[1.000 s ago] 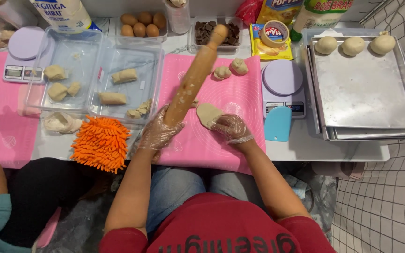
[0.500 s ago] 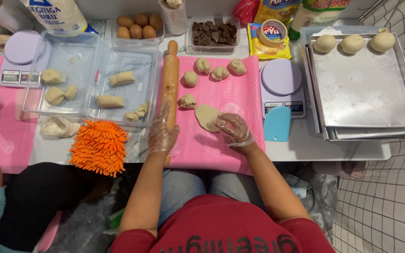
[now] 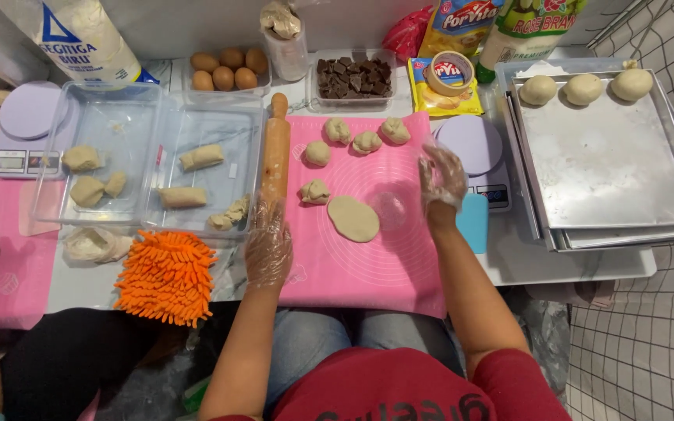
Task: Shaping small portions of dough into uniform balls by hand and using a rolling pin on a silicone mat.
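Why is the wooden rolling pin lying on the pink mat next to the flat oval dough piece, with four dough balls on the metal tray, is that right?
Not quite. The head view shows three round dough balls on the silver metal tray, not four. The rest holds: the wooden rolling pin lies along the pink silicone mat's left edge, under the left hand, near the flat oval dough piece.

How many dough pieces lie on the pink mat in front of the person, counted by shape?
Round dough lumps: 5
Flattened dough oval: 1
Total: 6
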